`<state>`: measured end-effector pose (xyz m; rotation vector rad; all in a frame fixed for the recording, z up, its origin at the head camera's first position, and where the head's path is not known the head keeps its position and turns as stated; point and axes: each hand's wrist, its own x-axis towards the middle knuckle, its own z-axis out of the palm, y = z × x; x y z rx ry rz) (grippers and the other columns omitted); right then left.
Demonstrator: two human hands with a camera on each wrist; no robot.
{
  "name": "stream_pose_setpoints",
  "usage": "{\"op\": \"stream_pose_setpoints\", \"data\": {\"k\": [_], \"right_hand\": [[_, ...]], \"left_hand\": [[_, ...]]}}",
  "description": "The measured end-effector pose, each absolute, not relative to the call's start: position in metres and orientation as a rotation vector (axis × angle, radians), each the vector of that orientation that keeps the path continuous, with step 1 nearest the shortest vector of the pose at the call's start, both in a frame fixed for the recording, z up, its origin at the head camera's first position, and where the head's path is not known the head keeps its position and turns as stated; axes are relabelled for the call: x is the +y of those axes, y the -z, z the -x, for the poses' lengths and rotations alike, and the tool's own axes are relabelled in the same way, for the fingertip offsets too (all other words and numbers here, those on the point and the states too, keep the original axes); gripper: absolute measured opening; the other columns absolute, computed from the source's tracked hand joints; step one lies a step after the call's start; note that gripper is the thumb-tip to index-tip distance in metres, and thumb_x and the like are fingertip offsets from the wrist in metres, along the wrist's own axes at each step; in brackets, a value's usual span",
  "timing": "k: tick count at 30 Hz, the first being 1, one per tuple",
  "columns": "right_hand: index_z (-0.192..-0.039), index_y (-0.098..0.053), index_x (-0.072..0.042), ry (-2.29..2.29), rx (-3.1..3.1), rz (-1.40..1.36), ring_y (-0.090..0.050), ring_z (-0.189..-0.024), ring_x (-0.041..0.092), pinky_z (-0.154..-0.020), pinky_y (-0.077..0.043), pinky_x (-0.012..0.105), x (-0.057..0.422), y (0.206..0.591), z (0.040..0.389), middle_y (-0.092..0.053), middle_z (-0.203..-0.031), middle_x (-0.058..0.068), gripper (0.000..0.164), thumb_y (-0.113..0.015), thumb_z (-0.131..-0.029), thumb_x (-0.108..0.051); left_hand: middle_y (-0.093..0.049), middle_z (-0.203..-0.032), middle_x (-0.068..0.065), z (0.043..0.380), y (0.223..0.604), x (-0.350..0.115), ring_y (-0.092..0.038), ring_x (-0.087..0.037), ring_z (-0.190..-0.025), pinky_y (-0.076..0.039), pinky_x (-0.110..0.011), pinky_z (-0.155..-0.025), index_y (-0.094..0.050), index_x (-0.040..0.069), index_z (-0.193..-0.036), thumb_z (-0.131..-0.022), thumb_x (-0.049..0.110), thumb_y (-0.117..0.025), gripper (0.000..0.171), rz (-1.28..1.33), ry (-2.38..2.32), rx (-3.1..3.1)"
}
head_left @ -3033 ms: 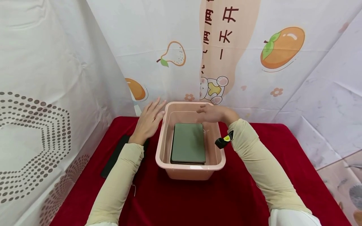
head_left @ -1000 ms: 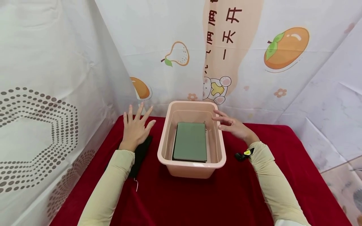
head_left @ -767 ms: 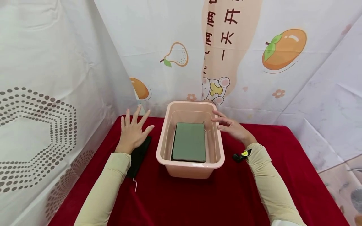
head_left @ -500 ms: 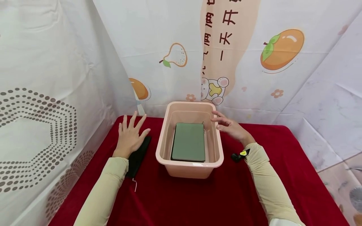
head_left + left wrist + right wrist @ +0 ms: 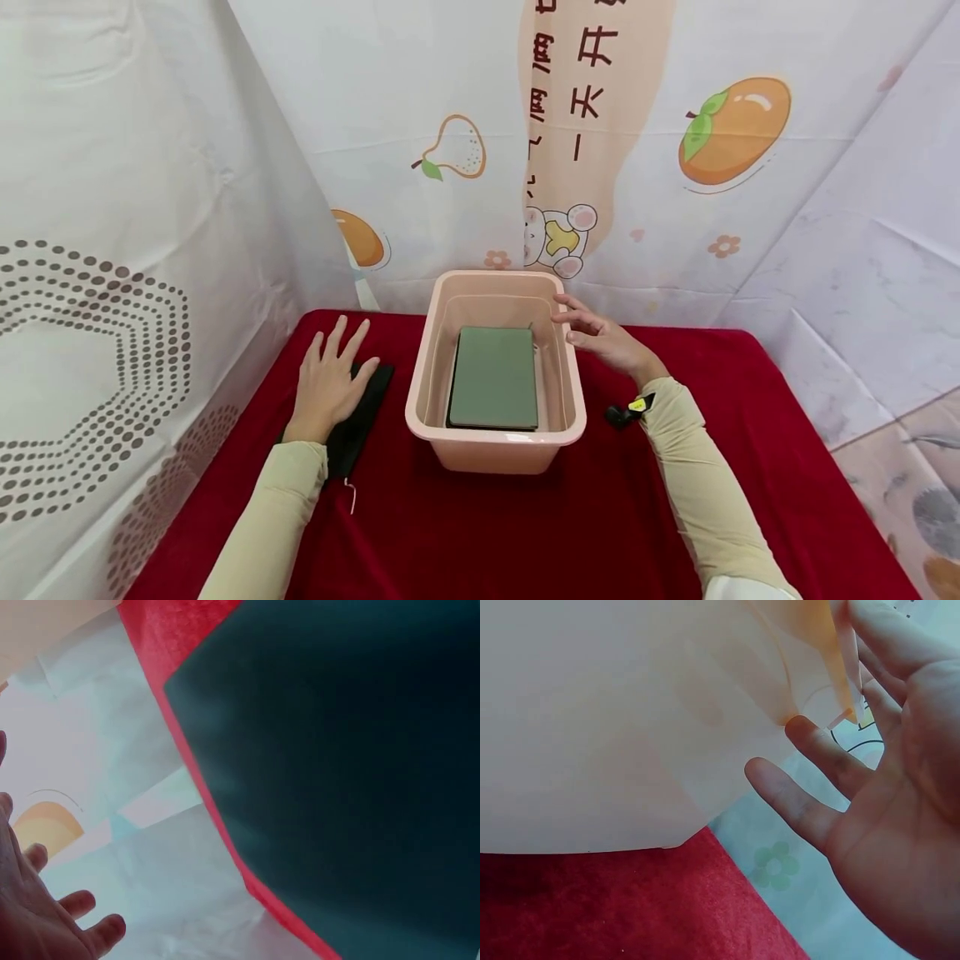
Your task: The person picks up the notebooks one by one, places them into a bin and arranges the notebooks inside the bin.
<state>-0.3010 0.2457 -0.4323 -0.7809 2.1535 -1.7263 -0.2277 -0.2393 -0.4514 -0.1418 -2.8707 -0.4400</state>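
A pink plastic basin (image 5: 492, 454) stands in the middle of the table. Inside lie stacked notebooks, a green-covered notebook (image 5: 495, 375) on top with a dark edge beneath. My right hand (image 5: 611, 340) is at the basin's right rim, fingers spread and slightly bent; in the right wrist view its fingertips (image 5: 765, 771) overlap the basin's outer wall (image 5: 592, 750). To the left, my left hand (image 5: 327, 392) is over a flat black cloth pouch (image 5: 360, 425) with a white cord, its fingers spread and holding nothing. The hand and forearm hide part of the pouch.
A red cloth (image 5: 480, 533) covers the table. White printed curtains (image 5: 375, 100) hang behind it and along both sides. A black strap with a yellow label (image 5: 637, 406) hangs from my right wrist.
My right hand has moved from above the basin's inside out to its right rim. My left hand has moved away from the left rim, leftward and nearer, over the black pouch.
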Motion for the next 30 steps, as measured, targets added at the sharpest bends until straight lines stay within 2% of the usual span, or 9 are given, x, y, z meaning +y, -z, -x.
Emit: {"op": "stream_pose_setpoints", "data": {"k": [9, 20, 26, 30], "right_hand": [[-0.141, -0.048, 0.007, 1.719, 2.166, 0.786, -0.012, -0.158, 0.029, -0.106, -0.040, 0.014, 0.245, 0.429, 0.301, -0.016, -0.172, 0.000, 0.045, -0.059, -0.102, -0.013], [-0.141, -0.048, 0.008, 1.733, 2.172, 0.812, -0.016, -0.157, 0.029, -0.107, -0.040, 0.015, 0.245, 0.432, 0.301, -0.018, -0.171, 0.001, 0.044, -0.058, -0.103, -0.013], [-0.141, -0.049, 0.006, 1.738, 2.166, 0.805, -0.015, -0.157, 0.031, -0.106, -0.041, 0.015, 0.244, 0.434, 0.300, -0.017, -0.171, 0.002, 0.043, -0.058, -0.103, -0.013], [-0.140, -0.050, 0.005, 1.736, 2.172, 0.795, -0.013, -0.158, 0.031, -0.106, -0.042, 0.016, 0.244, 0.435, 0.299, -0.018, -0.171, 0.002, 0.043, -0.058, -0.103, -0.014]], "left_hand": [[-0.011, -0.172, -0.015, 0.216, 0.459, -0.247, -0.019, -0.059, -0.147, -0.023, -0.081, -0.108, -0.013, 0.036, -0.164, -0.106, 0.053, -0.039, 0.066, 0.051, 0.509, -2.903], [-0.018, -0.171, -0.015, 0.210, 0.471, -0.256, -0.033, -0.057, -0.135, -0.033, -0.076, -0.102, -0.019, 0.032, -0.164, -0.106, 0.048, -0.045, 0.066, 0.027, 0.584, -2.971], [-0.020, -0.168, -0.021, 0.205, 0.476, -0.263, -0.037, -0.059, -0.131, -0.036, -0.077, -0.097, -0.024, 0.028, -0.163, -0.098, 0.052, -0.061, 0.079, -0.023, 0.602, -3.042], [-0.017, -0.167, -0.026, 0.202, 0.478, -0.269, -0.034, -0.062, -0.132, -0.036, -0.078, -0.097, -0.019, 0.027, -0.164, -0.092, 0.057, -0.068, 0.092, -0.060, 0.645, -3.088]]}}
